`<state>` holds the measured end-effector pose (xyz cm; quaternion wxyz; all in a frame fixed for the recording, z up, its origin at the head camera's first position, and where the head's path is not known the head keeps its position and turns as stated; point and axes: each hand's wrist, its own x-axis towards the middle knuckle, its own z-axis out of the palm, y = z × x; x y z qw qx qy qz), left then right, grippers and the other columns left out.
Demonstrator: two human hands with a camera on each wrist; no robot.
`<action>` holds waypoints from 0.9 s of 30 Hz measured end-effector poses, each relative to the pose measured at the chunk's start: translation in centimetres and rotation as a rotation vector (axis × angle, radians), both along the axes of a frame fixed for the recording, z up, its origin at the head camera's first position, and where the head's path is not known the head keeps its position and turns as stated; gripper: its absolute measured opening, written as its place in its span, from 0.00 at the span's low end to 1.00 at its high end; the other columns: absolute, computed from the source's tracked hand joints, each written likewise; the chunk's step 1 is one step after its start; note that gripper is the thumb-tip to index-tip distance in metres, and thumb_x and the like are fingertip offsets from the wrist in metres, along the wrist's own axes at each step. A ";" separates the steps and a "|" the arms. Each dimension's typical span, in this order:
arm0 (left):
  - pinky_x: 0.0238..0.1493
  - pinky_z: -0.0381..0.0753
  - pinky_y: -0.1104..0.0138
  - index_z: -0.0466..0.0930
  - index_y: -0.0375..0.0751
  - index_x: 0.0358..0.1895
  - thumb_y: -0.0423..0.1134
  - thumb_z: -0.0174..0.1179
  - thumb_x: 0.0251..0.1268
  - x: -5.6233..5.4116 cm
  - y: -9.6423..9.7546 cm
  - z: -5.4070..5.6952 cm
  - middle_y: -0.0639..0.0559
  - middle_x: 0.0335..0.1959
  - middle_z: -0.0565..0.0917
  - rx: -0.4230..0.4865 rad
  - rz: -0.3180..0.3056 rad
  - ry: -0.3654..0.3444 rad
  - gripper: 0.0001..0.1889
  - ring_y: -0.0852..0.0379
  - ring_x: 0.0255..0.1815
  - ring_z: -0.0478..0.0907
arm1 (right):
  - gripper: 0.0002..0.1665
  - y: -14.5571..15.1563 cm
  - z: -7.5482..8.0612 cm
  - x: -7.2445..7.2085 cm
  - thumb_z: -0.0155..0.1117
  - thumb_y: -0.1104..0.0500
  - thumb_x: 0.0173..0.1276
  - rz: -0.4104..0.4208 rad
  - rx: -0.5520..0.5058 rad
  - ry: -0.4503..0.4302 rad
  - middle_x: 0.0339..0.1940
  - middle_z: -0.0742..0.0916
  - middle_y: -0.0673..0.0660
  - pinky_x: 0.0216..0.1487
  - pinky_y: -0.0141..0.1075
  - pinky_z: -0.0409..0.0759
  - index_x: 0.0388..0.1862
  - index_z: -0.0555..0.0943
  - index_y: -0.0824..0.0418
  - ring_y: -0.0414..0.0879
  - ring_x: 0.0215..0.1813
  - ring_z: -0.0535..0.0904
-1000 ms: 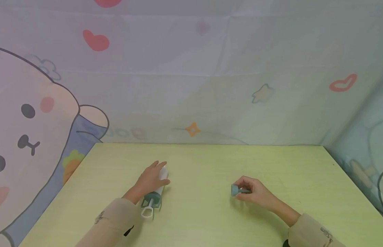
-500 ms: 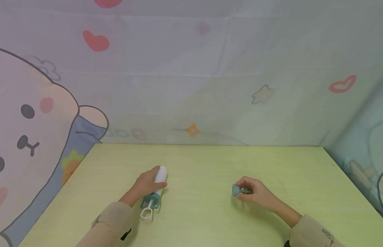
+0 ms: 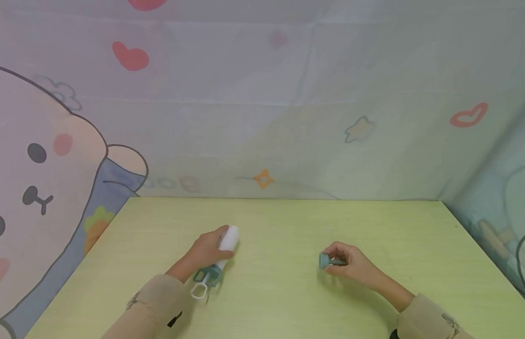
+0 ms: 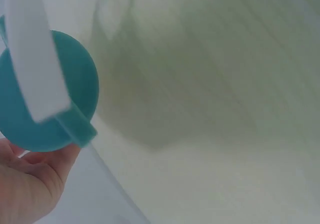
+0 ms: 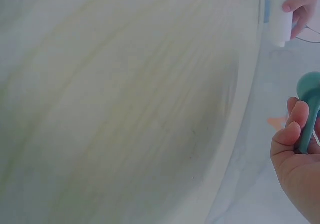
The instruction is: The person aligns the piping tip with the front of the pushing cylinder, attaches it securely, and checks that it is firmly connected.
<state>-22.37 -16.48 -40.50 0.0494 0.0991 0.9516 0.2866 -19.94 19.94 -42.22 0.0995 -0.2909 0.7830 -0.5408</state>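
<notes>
My left hand (image 3: 208, 249) grips a white syringe-like tube (image 3: 230, 238) round its barrel, at the left of the table in the head view. A teal collar (image 3: 209, 274) with side grips closes the near end, and a white pull ring (image 3: 199, 290) sticks out of it. In the left wrist view the teal end (image 4: 80, 78) and white handle (image 4: 35, 58) face the camera, above a shadow on the table. My right hand (image 3: 351, 262) pinches a small teal piece (image 3: 324, 261) with a round head and thin stem. Fingers hide part of the stem.
Both hands are over a light yellow-green table (image 3: 270, 287). Behind it hangs a printed cloth (image 3: 245, 132) with hearts, stars and a cartoon bear. A dark cable (image 3: 520, 263) runs at the far right.
The left hand has closed round the white tube and shifted it slightly right, its far end swinging right. The right hand has barely moved with the teal piece.
</notes>
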 end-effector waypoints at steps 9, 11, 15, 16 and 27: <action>0.30 0.73 0.65 0.64 0.37 0.61 0.38 0.64 0.47 1.1 2.3 1.3 0.42 0.50 0.77 -0.021 -0.177 -0.021 0.34 0.55 0.34 0.74 | 0.16 0.0 0.0 0.0 0.61 0.63 0.57 -0.008 0.009 -0.010 0.33 0.81 0.52 0.32 0.28 0.75 0.43 0.73 0.70 0.36 0.32 0.76; 0.31 0.73 0.65 0.65 0.39 0.60 0.37 0.64 0.47 1.3 2.7 1.4 0.44 0.49 0.78 -0.023 -0.215 -0.017 0.33 0.56 0.35 0.74 | 0.16 0.0 0.0 0.0 0.61 0.63 0.57 -0.008 0.010 -0.004 0.33 0.81 0.52 0.32 0.28 0.75 0.43 0.73 0.71 0.36 0.33 0.76; 0.34 0.73 0.63 0.66 0.41 0.59 0.37 0.64 0.46 1.5 3.3 1.6 0.46 0.49 0.78 -0.046 -0.281 0.010 0.32 0.56 0.37 0.74 | 0.16 -0.1 0.0 0.0 0.61 0.64 0.58 -0.008 0.017 0.002 0.33 0.81 0.53 0.32 0.28 0.75 0.43 0.73 0.71 0.35 0.32 0.76; 0.34 0.73 0.63 0.67 0.42 0.59 0.37 0.65 0.46 1.5 3.5 1.7 0.46 0.49 0.78 -0.057 -0.298 0.022 0.32 0.56 0.38 0.74 | 0.16 -0.1 0.1 0.0 0.61 0.64 0.57 -0.007 0.018 0.003 0.33 0.81 0.53 0.31 0.28 0.74 0.43 0.73 0.71 0.35 0.32 0.76; 0.41 0.72 0.60 0.68 0.46 0.58 0.37 0.64 0.46 2.7 5.3 2.6 0.49 0.54 0.76 -0.124 -0.450 0.075 0.31 0.53 0.48 0.74 | 0.16 -0.6 0.1 -0.1 0.60 0.64 0.58 0.026 0.006 0.005 0.33 0.81 0.55 0.30 0.28 0.75 0.43 0.73 0.71 0.36 0.31 0.76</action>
